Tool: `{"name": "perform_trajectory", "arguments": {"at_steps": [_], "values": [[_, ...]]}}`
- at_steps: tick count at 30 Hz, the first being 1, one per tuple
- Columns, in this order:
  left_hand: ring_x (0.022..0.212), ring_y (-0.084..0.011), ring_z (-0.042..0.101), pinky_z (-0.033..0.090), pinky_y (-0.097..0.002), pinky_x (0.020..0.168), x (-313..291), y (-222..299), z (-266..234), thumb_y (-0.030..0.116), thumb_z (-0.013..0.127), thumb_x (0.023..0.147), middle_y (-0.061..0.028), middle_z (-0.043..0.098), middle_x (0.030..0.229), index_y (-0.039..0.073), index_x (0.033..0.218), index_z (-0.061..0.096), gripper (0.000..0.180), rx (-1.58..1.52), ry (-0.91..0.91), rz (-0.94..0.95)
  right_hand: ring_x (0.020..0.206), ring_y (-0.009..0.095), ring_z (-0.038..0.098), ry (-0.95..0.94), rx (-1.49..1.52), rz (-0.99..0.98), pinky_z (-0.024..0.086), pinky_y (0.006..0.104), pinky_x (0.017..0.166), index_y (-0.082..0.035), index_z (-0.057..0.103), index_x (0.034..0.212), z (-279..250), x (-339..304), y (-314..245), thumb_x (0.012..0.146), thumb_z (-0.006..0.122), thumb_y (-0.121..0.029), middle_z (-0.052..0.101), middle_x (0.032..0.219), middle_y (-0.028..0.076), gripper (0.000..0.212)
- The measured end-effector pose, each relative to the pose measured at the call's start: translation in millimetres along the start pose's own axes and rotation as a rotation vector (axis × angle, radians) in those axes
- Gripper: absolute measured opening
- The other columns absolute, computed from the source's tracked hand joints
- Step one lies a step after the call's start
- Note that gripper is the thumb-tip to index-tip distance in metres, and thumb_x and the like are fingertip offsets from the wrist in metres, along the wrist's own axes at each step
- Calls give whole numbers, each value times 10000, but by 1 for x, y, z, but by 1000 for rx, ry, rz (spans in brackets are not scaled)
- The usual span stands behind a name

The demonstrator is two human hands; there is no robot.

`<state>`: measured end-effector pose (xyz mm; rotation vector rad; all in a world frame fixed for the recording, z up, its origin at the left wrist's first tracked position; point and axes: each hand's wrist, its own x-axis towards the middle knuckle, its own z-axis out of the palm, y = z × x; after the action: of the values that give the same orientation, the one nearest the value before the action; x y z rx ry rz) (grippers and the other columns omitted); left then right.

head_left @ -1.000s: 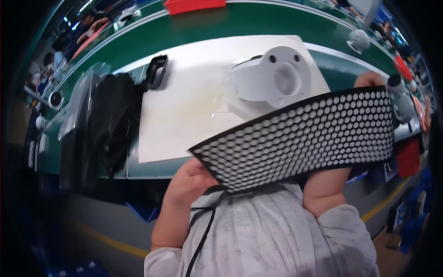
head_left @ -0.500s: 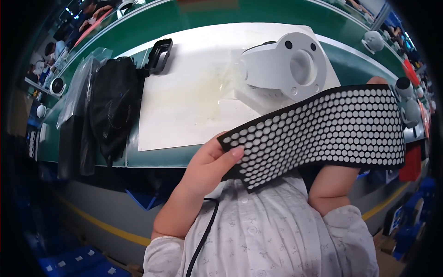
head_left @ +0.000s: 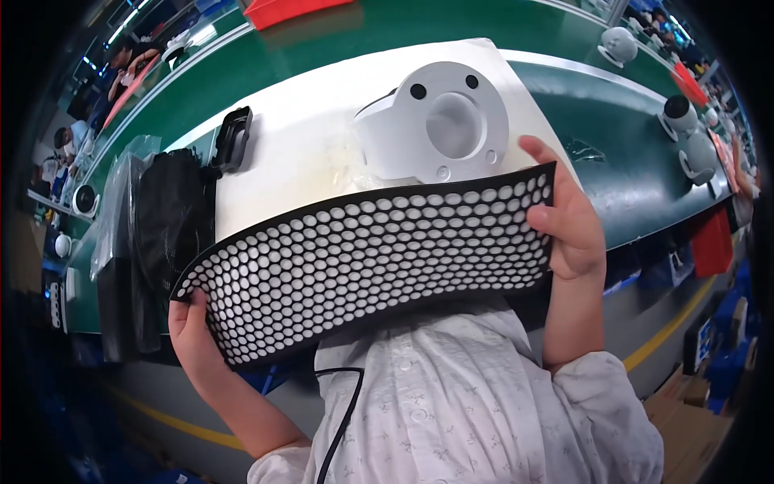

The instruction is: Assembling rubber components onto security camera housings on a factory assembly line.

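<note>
Currently, a black sheet of pale dots (head_left: pixel 371 266) stretches, slightly bowed, before the patterned shirt (head_left: pixel 427 403) — the left hand (head_left: pixel 192 327) has 1 end in its grip, the right hand (head_left: pixel 574 234) the other. Beyond it, a white housing (head_left: pixel 387 145) sits on a white board (head_left: pixel 298 169) atop the green desk (head_left: pixel 621 202) — a black frame (head_left: pixel 225 145) and black bag (head_left: pixel 169 206) lie leftward.

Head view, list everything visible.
Sheet: one, black with white dots, centre
Board: one, white, beyond sheet
Bench: at least one, green, under board
Housing: one, white, on board
Frame: one, black, board's left edge
Bag: one, black, left of board
Plastic wrap: some, clear, beside bag
Containers: at least two, red, top and right
Round devices: several, mostly white, background
People: several, varied clothing, background
Cable: one, black, on shirt
Left hand: one, sheet's left end
Right hand: one, right end
</note>
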<state>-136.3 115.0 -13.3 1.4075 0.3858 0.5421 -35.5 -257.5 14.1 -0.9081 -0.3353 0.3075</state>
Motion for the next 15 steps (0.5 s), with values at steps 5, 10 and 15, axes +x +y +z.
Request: {"name": "perform_trajectory", "arguments": {"at_steps": [5,10,15], "values": [[841,-123,560,445,-221,744,-6,5,0,17,440,848,-89,581,960,-40,1016,521,195,-60,42,-1,1004,193,521,-40,115,23,415,297,872,36,369,1213,4,0,4,856,411,-37,511,1106,137,367],[852,-144,561,454,-236,745,0,5,-15,20,427,856,-104,578,965,-41,1014,509,188,-106,-19,-35,1003,170,517,25,139,60,407,274,876,41,410,1192,7,2,10,873,388,-48,519,1104,118,332],[862,-185,569,465,-286,768,3,8,-24,39,461,847,-124,575,968,-37,1004,511,181,-107,-86,25,987,198,539,36,215,85,435,293,860,62,372,1197,7,7,9,869,383,-27,518,1097,146,340]]}}
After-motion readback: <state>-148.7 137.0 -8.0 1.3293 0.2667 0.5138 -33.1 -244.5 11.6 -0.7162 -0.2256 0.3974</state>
